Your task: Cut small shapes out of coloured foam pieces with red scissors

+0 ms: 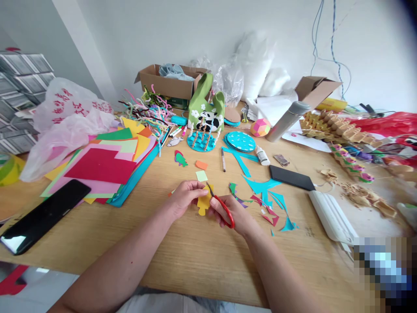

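Observation:
My left hand (pixel 187 197) pinches a small yellow piece of paper (pixel 204 205) with a knobbed lower end. In my right hand (pixel 235 214) is a pair of scissors (pixel 227 212) with red handles. Their dark blades lie at the upper right edge of the yellow paper. A pale green paper square (pixel 201 175) and an orange paper piece (pixel 201 164) lie just beyond my hands. Farther off is a green fish-shaped cutout (pixel 180 159) backed with dark pink. Green, purple, red and blue paper scraps (pixel 271 214) lie to the right of my right hand.
Coloured sheets (pixel 97 167) are stacked left, near a black phone (pixel 45 217). A pen (pixel 223 160), a white bottle (pixel 262 155), round blue discs (pixel 241 141) and a green panda bag (pixel 206 114) stand or lie ahead. A grey thermos (pixel 288 121) and black power bank (pixel 291 178) are right.

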`<state>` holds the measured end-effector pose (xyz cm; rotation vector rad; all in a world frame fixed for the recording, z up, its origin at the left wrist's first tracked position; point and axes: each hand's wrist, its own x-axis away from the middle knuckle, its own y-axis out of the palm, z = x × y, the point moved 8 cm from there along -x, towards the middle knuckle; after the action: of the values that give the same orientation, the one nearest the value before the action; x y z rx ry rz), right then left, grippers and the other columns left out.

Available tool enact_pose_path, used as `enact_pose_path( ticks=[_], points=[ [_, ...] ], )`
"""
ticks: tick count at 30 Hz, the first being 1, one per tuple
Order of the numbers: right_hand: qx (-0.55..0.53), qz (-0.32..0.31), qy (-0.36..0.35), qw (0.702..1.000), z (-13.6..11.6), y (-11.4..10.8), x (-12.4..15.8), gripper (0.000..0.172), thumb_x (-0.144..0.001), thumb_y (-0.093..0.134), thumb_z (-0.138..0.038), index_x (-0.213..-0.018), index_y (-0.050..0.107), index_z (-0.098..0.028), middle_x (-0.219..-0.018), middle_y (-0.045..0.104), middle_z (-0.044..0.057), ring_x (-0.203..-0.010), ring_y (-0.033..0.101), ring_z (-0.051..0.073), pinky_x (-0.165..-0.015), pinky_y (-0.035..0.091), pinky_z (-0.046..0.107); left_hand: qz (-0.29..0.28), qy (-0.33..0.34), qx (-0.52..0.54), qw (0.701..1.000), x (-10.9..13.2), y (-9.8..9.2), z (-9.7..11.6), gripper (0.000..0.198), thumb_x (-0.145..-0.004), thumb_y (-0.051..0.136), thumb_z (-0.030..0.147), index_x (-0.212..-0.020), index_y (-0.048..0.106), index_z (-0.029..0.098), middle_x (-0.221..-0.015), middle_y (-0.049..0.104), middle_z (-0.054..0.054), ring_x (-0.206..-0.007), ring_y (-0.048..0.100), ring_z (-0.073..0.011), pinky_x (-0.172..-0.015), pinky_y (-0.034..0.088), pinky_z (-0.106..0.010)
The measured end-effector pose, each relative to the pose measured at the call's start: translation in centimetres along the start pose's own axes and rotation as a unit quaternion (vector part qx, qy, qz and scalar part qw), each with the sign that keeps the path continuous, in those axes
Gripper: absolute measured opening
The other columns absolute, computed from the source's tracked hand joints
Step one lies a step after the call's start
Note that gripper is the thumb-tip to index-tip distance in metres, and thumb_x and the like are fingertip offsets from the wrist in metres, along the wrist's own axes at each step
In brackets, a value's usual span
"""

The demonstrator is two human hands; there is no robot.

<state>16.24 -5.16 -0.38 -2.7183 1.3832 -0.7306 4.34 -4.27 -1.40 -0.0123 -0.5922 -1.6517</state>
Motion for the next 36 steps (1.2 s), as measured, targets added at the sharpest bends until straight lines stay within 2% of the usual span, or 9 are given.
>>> enact_pose_path(
  ticks=[4,11,16,23,28,32,36],
  points=[
    [-0.010,0.008,-0.003,1.000,0.3,-0.1,-0.2,0.064,-0.071,0.059,-0.078,-0.066,0.060,-0.014,-0.045,0.050,-0.002,-0.038,0.044,0.008,-0.038,0.028,0.019,-0.020,0.000,-0.002,1.000,0.0,0.3,-0.2,0.030,-0.058,0.081,0.034,-0.072,0.066,0.013,-0.067,0.064,-0.002,-0.056,0.055,-0.0106,-0.053,0.041,-0.023],
    [-0.029,0.042,-0.018,0.999,0.7,-0.7,-0.3,0.065,-0.075,0.056,-0.078,-0.066,0.062,-0.013,-0.044,0.050,-0.002,-0.036,0.045,0.008,-0.038,0.029,0.019,0.012,0.013,0.020,1.000,-0.4,-0.5,-0.5,0.026,-0.058,0.080,0.030,-0.070,0.062,0.014,-0.064,0.063,-0.001,-0.055,0.056,-0.0107,-0.051,0.041,-0.022],
    [-0.039,0.055,-0.023,0.997,0.7,-0.8,-0.6,0.068,-0.076,0.050,-0.081,-0.064,0.060,-0.014,-0.043,0.049,-0.002,-0.034,0.041,0.007,-0.037,0.027,0.020,0.023,0.029,0.019,0.999,-0.6,-0.3,-0.5,0.026,-0.060,0.079,0.030,-0.071,0.062,0.014,-0.064,0.062,-0.001,-0.053,0.055,-0.0100,-0.048,0.040,-0.021],
    [-0.073,0.068,-0.017,0.995,0.7,-0.9,-0.8,0.068,-0.074,0.052,-0.081,-0.063,0.059,-0.014,-0.041,0.047,-0.003,-0.033,0.039,0.007,-0.038,0.026,0.021,0.043,0.029,-0.013,0.999,-0.4,-0.1,-0.8,0.031,-0.059,0.077,0.034,-0.078,0.066,0.012,-0.073,0.065,-0.004,-0.058,0.059,-0.0120,-0.047,0.045,-0.022],
    [-0.115,0.130,-0.014,0.985,0.9,-2.2,-1.0,0.065,-0.073,0.054,-0.080,-0.063,0.056,-0.015,-0.041,0.047,-0.003,-0.035,0.039,0.007,-0.038,0.025,0.021,0.043,0.020,-0.026,0.999,-0.4,-0.1,-0.8,0.029,-0.060,0.073,0.034,-0.077,0.064,0.013,-0.067,0.064,-0.003,-0.050,0.057,-0.0129,-0.043,0.047,-0.025],
    [-0.153,0.186,-0.024,0.970,0.7,-3.5,-0.8,0.054,-0.071,0.065,-0.069,-0.064,0.055,-0.016,-0.048,0.052,-0.002,-0.040,0.044,0.008,-0.039,0.025,0.020,0.039,0.032,-0.057,0.997,-0.3,-0.2,-0.8,0.019,-0.061,0.068,0.027,-0.074,0.063,0.015,-0.064,0.060,0.001,-0.045,0.054,-0.0113,-0.040,0.045,-0.025],
    [-0.121,0.161,-0.019,0.979,0.0,-3.2,-0.7,0.042,-0.072,0.070,-0.051,-0.056,0.051,-0.017,-0.045,0.051,-0.002,-0.039,0.040,0.007,-0.039,0.024,0.021,0.018,0.034,-0.087,0.995,-0.4,0.0,-1.1,0.015,-0.061,0.070,0.025,-0.071,0.063,0.016,-0.062,0.059,0.001,-0.049,0.054,-0.0110,-0.040,0.043,-0.022]
  ],
)
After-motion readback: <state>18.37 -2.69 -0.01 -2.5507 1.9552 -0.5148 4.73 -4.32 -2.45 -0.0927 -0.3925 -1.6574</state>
